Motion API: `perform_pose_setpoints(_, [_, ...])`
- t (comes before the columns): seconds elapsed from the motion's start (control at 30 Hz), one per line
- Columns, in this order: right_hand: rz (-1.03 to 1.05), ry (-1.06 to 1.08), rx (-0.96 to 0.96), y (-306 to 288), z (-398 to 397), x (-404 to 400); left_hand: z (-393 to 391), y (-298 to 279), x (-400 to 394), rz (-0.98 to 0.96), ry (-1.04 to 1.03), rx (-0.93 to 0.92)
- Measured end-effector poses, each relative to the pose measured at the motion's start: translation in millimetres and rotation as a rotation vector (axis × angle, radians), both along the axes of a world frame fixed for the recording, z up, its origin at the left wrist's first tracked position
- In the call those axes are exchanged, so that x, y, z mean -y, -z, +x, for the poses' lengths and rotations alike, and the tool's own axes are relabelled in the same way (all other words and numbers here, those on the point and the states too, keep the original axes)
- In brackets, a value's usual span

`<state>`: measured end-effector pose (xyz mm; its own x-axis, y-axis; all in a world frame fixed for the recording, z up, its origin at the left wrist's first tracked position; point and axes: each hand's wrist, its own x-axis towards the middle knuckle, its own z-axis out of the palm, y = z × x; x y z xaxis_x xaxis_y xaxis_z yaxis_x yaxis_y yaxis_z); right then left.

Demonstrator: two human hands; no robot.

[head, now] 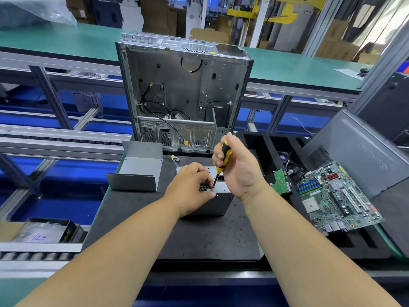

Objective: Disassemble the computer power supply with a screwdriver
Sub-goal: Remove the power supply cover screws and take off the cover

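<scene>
The grey metal power supply (218, 203) stands on the black foam mat (199, 235) at the middle of the bench. My left hand (190, 185) rests on its top face over the honeycomb vent, fingers pinched around the screwdriver's tip. My right hand (236, 167) grips a yellow-and-black screwdriver (224, 157) held nearly upright, its tip down at a screw on the near edge of the supply's top face. The screw itself is too small to make out.
An empty open computer case (183, 96) stands upright behind the power supply. A bent grey metal cover (138, 171) lies to the left. A green motherboard (338, 196), a smaller green board (281, 180) and a grey side panel (358, 151) sit right, on black foam trays.
</scene>
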<state>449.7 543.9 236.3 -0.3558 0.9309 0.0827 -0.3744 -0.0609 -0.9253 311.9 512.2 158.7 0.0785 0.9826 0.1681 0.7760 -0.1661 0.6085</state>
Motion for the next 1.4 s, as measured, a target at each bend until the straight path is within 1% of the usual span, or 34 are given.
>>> perform_pose_setpoints(0.23, [-0.017,0.077,0.081,-1.4,6.9,-4.1,-0.4,0.2,0.1,-0.008,-0.001,-0.006])
perform_pose_setpoints(0.33, [-0.026,0.072,0.094,-4.0,7.6,-5.1,-0.2,0.6,0.0,-0.011,-0.004,-0.005])
perform_pose_setpoints(0.43, [-0.057,0.039,0.019,-4.6,5.3,-4.4,-0.1,0.8,0.0,-0.008,-0.001,-0.011])
perform_pose_setpoints(0.5, [-0.043,0.023,-0.028,-2.2,2.1,-2.9,0.0,0.2,0.4,-0.005,-0.002,-0.003])
perform_pose_setpoints(0.73, [-0.012,-0.003,-0.083,3.3,-7.0,-3.9,0.1,-1.7,1.1,-0.007,0.001,-0.001])
perform_pose_setpoints(0.93, [0.023,0.007,0.015,3.8,2.1,-6.2,-0.1,-3.0,1.3,-0.012,0.004,-0.010])
perform_pose_setpoints(1.17, [-0.019,0.073,0.126,-6.5,8.7,-8.0,0.2,-3.8,0.9,-0.024,-0.003,-0.018])
perform_pose_setpoints(1.4, [-0.038,0.097,0.115,-13.6,6.1,-5.3,0.0,-3.3,1.1,-0.036,-0.007,-0.016])
